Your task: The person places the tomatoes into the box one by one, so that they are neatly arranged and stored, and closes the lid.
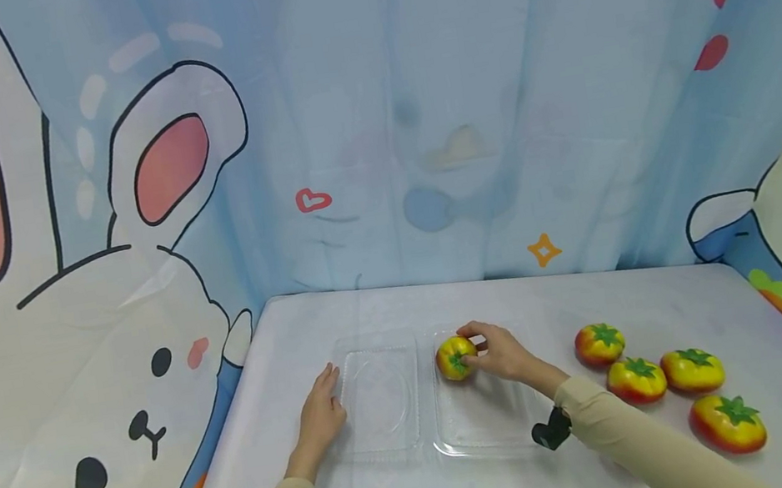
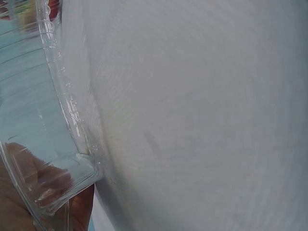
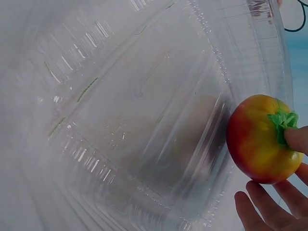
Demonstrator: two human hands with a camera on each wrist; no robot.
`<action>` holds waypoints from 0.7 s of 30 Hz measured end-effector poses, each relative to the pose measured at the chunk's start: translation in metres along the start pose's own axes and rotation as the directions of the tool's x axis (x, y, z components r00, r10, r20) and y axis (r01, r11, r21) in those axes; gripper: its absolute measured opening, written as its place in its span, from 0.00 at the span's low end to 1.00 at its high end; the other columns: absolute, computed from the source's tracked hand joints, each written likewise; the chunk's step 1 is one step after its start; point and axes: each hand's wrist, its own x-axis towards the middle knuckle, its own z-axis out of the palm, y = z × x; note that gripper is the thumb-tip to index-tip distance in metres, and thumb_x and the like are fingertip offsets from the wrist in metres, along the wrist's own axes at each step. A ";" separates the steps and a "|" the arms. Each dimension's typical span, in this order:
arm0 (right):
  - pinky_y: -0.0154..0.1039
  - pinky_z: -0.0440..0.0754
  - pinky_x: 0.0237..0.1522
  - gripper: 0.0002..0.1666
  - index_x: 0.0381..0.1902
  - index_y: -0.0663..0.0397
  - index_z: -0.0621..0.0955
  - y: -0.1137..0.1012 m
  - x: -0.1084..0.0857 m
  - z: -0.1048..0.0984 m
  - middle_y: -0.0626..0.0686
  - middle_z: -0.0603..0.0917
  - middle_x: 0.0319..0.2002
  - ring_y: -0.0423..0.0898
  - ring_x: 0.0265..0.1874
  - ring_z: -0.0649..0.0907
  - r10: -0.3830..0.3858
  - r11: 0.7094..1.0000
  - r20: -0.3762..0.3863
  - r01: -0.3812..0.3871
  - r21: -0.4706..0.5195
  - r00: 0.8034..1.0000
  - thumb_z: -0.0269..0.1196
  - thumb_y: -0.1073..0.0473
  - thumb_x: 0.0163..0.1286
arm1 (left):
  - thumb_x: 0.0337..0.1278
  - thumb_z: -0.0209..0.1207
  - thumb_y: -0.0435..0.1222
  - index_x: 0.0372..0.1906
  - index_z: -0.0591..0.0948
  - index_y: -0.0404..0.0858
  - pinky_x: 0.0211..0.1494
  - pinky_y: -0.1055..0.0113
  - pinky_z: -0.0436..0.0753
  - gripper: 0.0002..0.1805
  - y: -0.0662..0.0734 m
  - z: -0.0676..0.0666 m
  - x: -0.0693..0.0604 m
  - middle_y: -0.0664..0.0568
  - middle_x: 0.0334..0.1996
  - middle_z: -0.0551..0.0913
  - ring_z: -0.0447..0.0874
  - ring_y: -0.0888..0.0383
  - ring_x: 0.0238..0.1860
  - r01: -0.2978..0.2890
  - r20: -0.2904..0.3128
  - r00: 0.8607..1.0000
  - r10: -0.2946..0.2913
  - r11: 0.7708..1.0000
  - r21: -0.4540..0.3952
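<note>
My right hand (image 1: 502, 352) pinches a red-and-yellow toy tomato (image 1: 455, 358) with a green leafy top, thumb on the leaves and fingers at its side. The tomato is over the far left corner of a clear plastic box's base (image 1: 489, 423); whether it touches the bottom, I cannot tell. In the right wrist view the tomato (image 3: 262, 139) is beside the ribbed plastic wall. At the left edge of the box's clear lid part (image 1: 380, 402), my left hand (image 1: 321, 415) rests with fingers fairly straight. Its fingers (image 2: 41, 175) show through the plastic in the left wrist view.
Several more toy tomatoes, among them a near one (image 1: 727, 424) and a far one (image 1: 599, 345), lie loose on the right side of the white-covered table (image 1: 579, 486). A blue printed curtain (image 1: 356, 114) hangs behind the table's far edge.
</note>
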 end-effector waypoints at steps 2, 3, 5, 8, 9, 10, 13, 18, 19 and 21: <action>0.53 0.82 0.53 0.24 0.55 0.68 0.76 0.000 -0.001 -0.001 0.66 0.79 0.54 0.62 0.52 0.80 0.001 1.000 0.007 -0.001 0.002 1.000 0.67 0.68 0.62 | 0.47 0.48 0.16 0.60 0.73 0.20 0.65 0.43 0.71 0.28 0.000 0.000 0.000 0.28 0.63 0.72 0.71 0.32 0.63 -0.005 -0.003 1.000 0.005 1.000 -0.001; 0.53 0.82 0.53 0.24 0.55 0.69 0.76 -0.001 -0.001 -0.001 0.67 0.79 0.54 0.62 0.52 0.80 0.001 1.000 0.011 -0.001 0.006 1.000 0.67 0.68 0.62 | 0.47 0.48 0.16 0.60 0.73 0.20 0.65 0.43 0.71 0.28 -0.001 0.001 -0.001 0.28 0.63 0.72 0.71 0.32 0.63 -0.009 -0.005 1.000 0.009 1.000 0.000; 0.54 0.82 0.53 0.24 0.55 0.70 0.76 -0.001 -0.002 -0.003 0.67 0.79 0.54 0.62 0.51 0.80 0.000 1.000 0.018 0.000 0.013 1.000 0.67 0.68 0.62 | 0.47 0.47 0.16 0.60 0.73 0.20 0.65 0.43 0.71 0.29 -0.001 0.001 -0.001 0.28 0.63 0.71 0.71 0.32 0.63 -0.006 -0.002 1.000 0.006 1.000 -0.001; 0.53 0.83 0.52 0.24 0.55 0.70 0.76 -0.001 -0.002 -0.005 0.67 0.79 0.53 0.62 0.50 0.81 0.008 1.000 0.020 -0.009 0.019 1.000 0.67 0.68 0.61 | 0.46 0.47 0.16 0.60 0.73 0.20 0.65 0.43 0.71 0.29 -0.001 0.001 -0.002 0.28 0.63 0.71 0.71 0.32 0.63 -0.007 -0.001 1.000 0.007 1.000 0.003; 0.52 0.83 0.51 0.24 0.55 0.70 0.76 -0.001 -0.002 -0.006 0.67 0.79 0.53 0.62 0.49 0.82 0.014 1.000 0.019 -0.014 0.016 1.000 0.67 0.68 0.61 | 0.46 0.47 0.16 0.60 0.73 0.20 0.65 0.43 0.71 0.29 0.000 0.001 -0.002 0.28 0.63 0.71 0.71 0.32 0.63 -0.009 -0.001 1.000 0.009 1.000 0.005; 0.51 0.84 0.50 0.24 0.55 0.70 0.76 -0.001 -0.002 -0.007 0.67 0.79 0.53 0.62 0.48 0.82 0.020 1.000 0.018 -0.020 0.011 1.000 0.67 0.68 0.61 | 0.46 0.47 0.16 0.60 0.73 0.20 0.65 0.43 0.71 0.29 0.000 0.001 -0.002 0.28 0.63 0.71 0.71 0.32 0.63 -0.008 -0.001 1.000 0.008 1.000 0.006; 0.49 0.85 0.48 0.24 0.55 0.68 0.76 0.000 -0.002 -0.008 0.66 0.80 0.53 0.61 0.47 0.84 0.054 0.999 0.007 -0.054 0.007 0.999 0.68 0.67 0.61 | 0.47 0.47 0.16 0.60 0.73 0.20 0.65 0.43 0.71 0.29 0.000 0.001 -0.002 0.29 0.63 0.71 0.71 0.32 0.63 -0.003 -0.003 1.000 0.003 1.000 0.009; 0.48 0.86 0.47 0.24 0.54 0.68 0.77 0.002 0.000 -0.004 0.65 0.80 0.52 0.60 0.45 0.84 0.081 0.997 -0.023 -0.081 -0.003 0.996 0.69 0.65 0.60 | 0.48 0.47 0.17 0.60 0.73 0.20 0.66 0.43 0.71 0.28 -0.001 0.001 -0.001 0.29 0.63 0.71 0.71 0.32 0.63 0.004 -0.005 1.000 -0.003 1.000 0.007; 0.48 0.86 0.47 0.24 0.54 0.67 0.77 0.003 0.000 -0.002 0.65 0.81 0.51 0.59 0.45 0.84 0.080 0.997 -0.032 -0.081 -0.008 0.996 0.69 0.65 0.60 | 0.48 0.47 0.17 0.60 0.73 0.20 0.66 0.43 0.71 0.28 -0.001 0.000 -0.001 0.28 0.63 0.71 0.71 0.32 0.63 0.004 -0.005 1.000 -0.004 1.000 0.005; 0.49 0.85 0.48 0.24 0.53 0.66 0.78 0.003 0.000 0.000 0.64 0.81 0.51 0.59 0.45 0.84 0.062 0.998 -0.050 -0.063 -0.022 0.997 0.70 0.67 0.59 | 0.47 0.47 0.17 0.60 0.73 0.20 0.66 0.43 0.71 0.28 -0.001 0.000 -0.001 0.28 0.63 0.71 0.71 0.32 0.63 0.005 -0.003 1.000 -0.005 1.000 0.004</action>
